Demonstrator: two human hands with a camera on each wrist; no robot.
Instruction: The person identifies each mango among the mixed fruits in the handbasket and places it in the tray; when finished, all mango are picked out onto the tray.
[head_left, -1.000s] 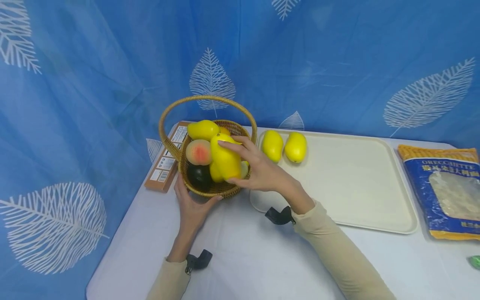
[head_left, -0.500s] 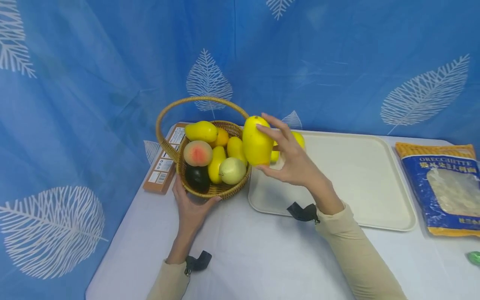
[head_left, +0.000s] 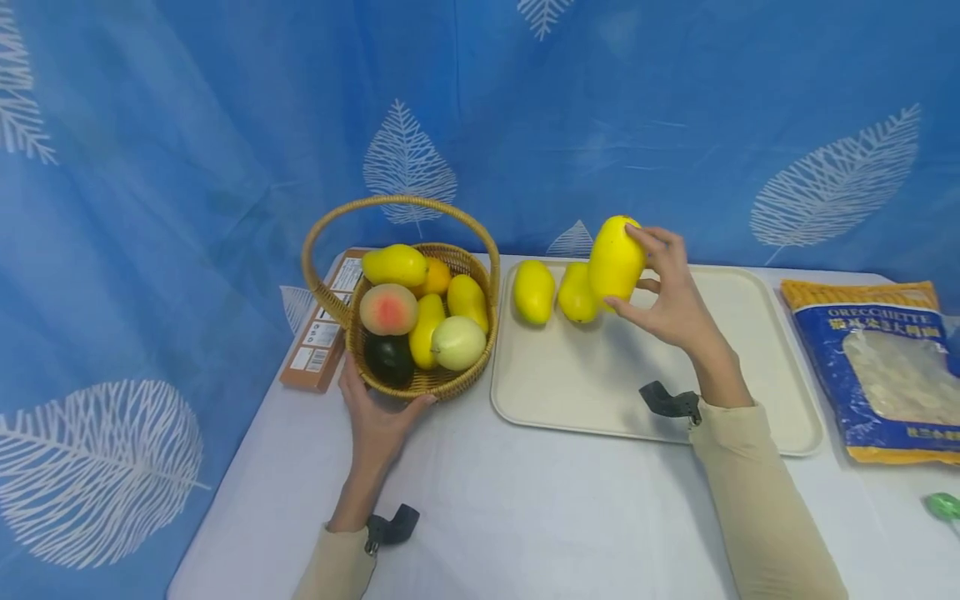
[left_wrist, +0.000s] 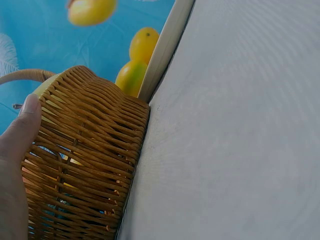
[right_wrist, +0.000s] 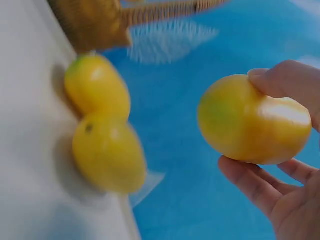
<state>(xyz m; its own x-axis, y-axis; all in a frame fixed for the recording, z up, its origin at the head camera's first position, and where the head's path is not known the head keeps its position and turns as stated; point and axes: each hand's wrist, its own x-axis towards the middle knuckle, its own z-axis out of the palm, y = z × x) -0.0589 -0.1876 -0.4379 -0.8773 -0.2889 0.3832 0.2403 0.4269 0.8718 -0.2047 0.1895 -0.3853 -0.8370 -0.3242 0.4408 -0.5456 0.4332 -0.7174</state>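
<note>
My right hand (head_left: 672, 297) holds a yellow mango (head_left: 617, 262) above the cream tray (head_left: 570, 392), thumb on one side and fingers on the other. Two more mangoes lie side by side at the tray's back left: a left one (head_left: 534, 292) and a right one (head_left: 577, 293). My left hand (head_left: 377, 421) grips the near side of a wicker basket (left_wrist: 92, 145), with the thumb against its rim. In that basket are several yellow mangoes, a peach (head_left: 388, 309), an orange-coloured fruit (head_left: 435, 277), a pale green round fruit (head_left: 458, 342) and a dark avocado-like fruit (head_left: 388, 359).
A brown box (head_left: 318, 342) with white labels lies left of the basket. Right of the tray is a blue and yellow orecchiette bag (head_left: 873, 367). Something green (head_left: 942, 505) lies at the right edge. A blue leaf-print curtain (head_left: 637, 108) hangs behind the white table (head_left: 525, 517).
My right hand has lifted the mango out of the basket and carried it right, over the tray near the two other mangoes. The left hand has stayed on the basket.
</note>
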